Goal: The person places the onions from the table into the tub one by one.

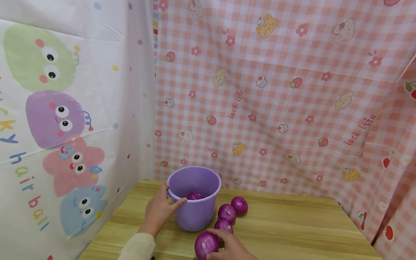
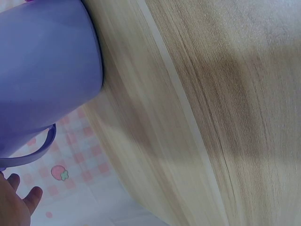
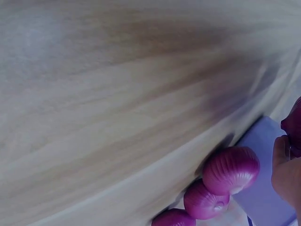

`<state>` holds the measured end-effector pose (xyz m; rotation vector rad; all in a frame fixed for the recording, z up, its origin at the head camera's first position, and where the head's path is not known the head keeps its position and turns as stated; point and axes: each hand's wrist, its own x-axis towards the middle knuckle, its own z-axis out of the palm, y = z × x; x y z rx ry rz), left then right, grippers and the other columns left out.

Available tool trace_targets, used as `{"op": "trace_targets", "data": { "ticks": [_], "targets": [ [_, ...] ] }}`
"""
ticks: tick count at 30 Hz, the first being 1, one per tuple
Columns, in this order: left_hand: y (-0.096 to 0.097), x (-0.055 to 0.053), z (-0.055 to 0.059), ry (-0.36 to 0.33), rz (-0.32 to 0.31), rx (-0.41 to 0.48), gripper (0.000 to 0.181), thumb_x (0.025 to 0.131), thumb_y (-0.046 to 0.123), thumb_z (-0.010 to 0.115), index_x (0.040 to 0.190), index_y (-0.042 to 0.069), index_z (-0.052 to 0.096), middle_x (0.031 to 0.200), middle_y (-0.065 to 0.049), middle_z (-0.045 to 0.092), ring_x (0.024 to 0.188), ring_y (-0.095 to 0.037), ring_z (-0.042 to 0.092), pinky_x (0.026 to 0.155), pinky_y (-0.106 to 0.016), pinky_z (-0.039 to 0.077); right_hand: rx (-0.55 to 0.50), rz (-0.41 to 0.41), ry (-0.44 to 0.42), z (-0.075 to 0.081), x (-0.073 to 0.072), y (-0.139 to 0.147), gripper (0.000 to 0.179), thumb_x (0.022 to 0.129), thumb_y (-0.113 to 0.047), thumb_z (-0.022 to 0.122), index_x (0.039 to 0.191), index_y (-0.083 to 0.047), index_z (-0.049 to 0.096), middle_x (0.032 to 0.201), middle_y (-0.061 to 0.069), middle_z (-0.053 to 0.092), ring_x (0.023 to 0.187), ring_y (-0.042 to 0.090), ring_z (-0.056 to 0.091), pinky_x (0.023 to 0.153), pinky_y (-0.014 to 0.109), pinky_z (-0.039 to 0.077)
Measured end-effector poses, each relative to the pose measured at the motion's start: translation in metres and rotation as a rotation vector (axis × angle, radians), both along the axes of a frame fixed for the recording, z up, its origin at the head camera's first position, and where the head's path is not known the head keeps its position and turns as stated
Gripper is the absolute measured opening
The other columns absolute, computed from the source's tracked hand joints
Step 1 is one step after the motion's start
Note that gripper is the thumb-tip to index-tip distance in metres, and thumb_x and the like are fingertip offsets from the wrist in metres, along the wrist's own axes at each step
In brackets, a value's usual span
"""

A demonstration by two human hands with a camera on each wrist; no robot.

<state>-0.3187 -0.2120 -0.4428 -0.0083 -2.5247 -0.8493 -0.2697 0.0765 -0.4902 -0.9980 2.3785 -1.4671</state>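
Observation:
A purple bucket (image 1: 195,216) stands upright on the table, with a red onion (image 1: 195,196) visible inside it. My left hand (image 1: 160,207) holds the bucket at its left side, thumb over the near rim and fingers by the handle (image 2: 40,153). In front of the bucket, my right hand (image 1: 232,247) grips another red onion (image 1: 206,245) between thumb and fingers. This onion shows only partly at the right edge of the right wrist view. Three more red onions (image 1: 227,213) lie in a slanting row just right of the bucket.
The wood-grain table (image 1: 292,224) extends to the right of the onions. A pink checked cloth (image 1: 276,108) hangs behind it, and a white cloth with cartoon figures (image 1: 110,108) hangs along the left side.

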Motion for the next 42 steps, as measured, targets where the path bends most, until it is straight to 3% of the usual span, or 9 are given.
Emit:
{"op": "trace_targets", "data": {
  "ticks": [5,11,21,30,37,42],
  "targets": [
    [0.0,0.0,-0.001,0.005,-0.003,0.001,0.109,0.075,0.077,0.065,0.152,0.006,0.034,0.137,-0.018,0.058,0.119,-0.038,0.059,0.094,-0.06,0.046,0.04,-0.064,0.105,0.011,-0.002,0.001,0.065,0.084,-0.033,0.08,0.14,-0.01,0.056,0.135,0.014,0.056,0.12,0.024,0.055,0.095,0.032,0.048],
    [0.0,0.0,0.0,0.004,0.002,0.002,0.109,0.076,0.076,0.066,0.153,0.006,0.033,0.137,-0.018,0.058,0.119,-0.038,0.059,0.093,-0.059,0.046,-0.115,-0.058,0.134,0.021,-0.005,-0.002,0.065,0.083,-0.022,0.082,0.138,-0.001,0.054,0.129,0.019,0.058,0.107,0.016,0.063,0.087,0.027,0.054],
    [0.0,0.001,0.0,-0.015,0.0,-0.007,0.114,0.077,0.081,0.058,0.154,0.001,0.029,0.142,-0.022,0.053,0.123,-0.041,0.055,0.096,-0.061,0.043,-0.239,-0.164,0.077,0.053,-0.01,-0.007,0.066,0.082,-0.015,0.082,0.14,-0.001,0.053,0.127,0.019,0.06,0.105,0.028,0.066,0.088,0.035,0.055],
    [0.0,0.001,0.001,-0.016,0.0,-0.009,0.109,0.079,0.076,0.062,0.153,0.001,0.031,0.141,-0.022,0.053,0.122,-0.04,0.057,0.095,-0.061,0.045,-0.311,-0.298,0.058,0.082,-0.024,-0.008,0.069,0.084,-0.015,0.081,0.144,-0.001,0.049,0.124,0.022,0.062,0.107,0.033,0.066,0.083,0.036,0.058],
    [0.0,0.001,0.0,-0.014,-0.004,-0.006,0.112,0.076,0.08,0.061,0.153,0.003,0.032,0.143,-0.021,0.052,0.122,-0.039,0.056,0.096,-0.06,0.045,-0.307,-0.415,0.053,0.092,-0.041,-0.011,0.068,0.085,-0.021,0.08,0.144,-0.009,0.05,0.123,0.021,0.064,0.11,0.034,0.065,0.089,0.044,0.055],
    [0.0,0.0,0.0,-0.012,-0.007,-0.011,0.114,0.076,0.082,0.058,0.153,0.002,0.032,0.143,-0.022,0.051,0.123,-0.04,0.056,0.097,-0.06,0.044,-0.327,-0.462,0.068,0.097,-0.054,-0.013,0.069,0.086,-0.022,0.08,0.145,-0.008,0.049,0.127,0.022,0.062,0.111,0.036,0.064,0.086,0.042,0.057]
  ]
}}
